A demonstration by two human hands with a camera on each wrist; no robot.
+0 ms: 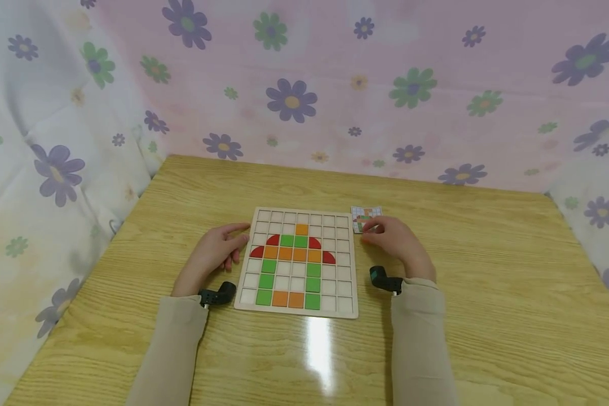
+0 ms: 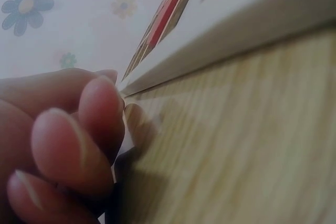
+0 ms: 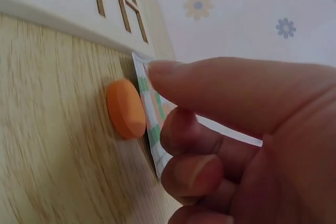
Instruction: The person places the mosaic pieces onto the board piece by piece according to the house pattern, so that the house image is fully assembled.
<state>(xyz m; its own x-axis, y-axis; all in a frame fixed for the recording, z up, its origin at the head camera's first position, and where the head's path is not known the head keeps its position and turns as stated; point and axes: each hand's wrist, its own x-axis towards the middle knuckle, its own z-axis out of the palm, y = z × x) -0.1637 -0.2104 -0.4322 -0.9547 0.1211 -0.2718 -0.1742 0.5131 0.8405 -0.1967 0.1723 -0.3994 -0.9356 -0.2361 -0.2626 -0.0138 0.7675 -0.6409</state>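
Leftmost, a flowered curtain (image 1: 56,169) hangs along the left edge of the head view and continues as a pink flowered backdrop across the top. Below it, a wooden table (image 1: 487,270) fills the lower frame. Left of centre, the left hand (image 1: 214,255) lies on the table just beside the left edge of the puzzle board (image 1: 296,260); in the left wrist view its fingertips (image 2: 100,108) are loosely curled beside the board's pale edge and hold nothing. At centre, the board is a pale wooden grid lying flat, bearing a figure of orange, green and red tiles (image 1: 291,254) with white cells around it. Right of the board's upper right corner lies a small pattern card (image 1: 365,217), printed with a coloured grid. The right hand (image 1: 398,242) rests over the card's lower part; in the right wrist view the fingers (image 3: 210,93) are curled, and thumb and forefinger pinch the card's edge (image 3: 155,124). Just beside the card, on the table between it and the board, sits a small orange rounded piece (image 3: 126,108), untouched by the hand. Black wrist mounts (image 1: 383,279) show above both beige sleeves (image 1: 421,338).
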